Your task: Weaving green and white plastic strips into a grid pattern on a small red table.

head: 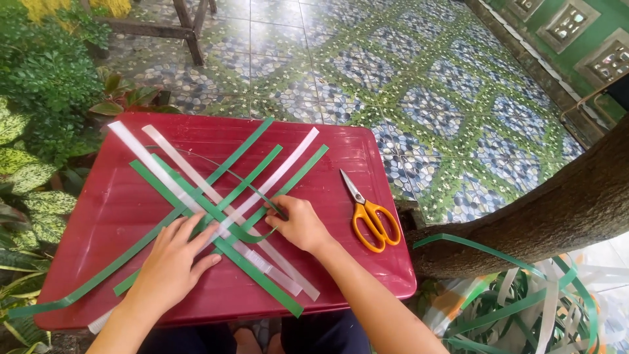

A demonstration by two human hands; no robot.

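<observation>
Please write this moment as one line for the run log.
left hand: flat on crossed strips | right hand: pinching green strip | scissors: on red lid, untouched

Dark red bench (367,170) carries crossed green strips (262,272) and white strips (196,177); the scissors (372,216) have orange handles and grey blades; the floor tiles (432,105) show blue-grey pebble patches framed by green leafy bands with small white flowers

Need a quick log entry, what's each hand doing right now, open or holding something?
Left hand: open, fingers spread flat on the crossed green and white strips.
Right hand: closed, pinching a green strip.
</observation>
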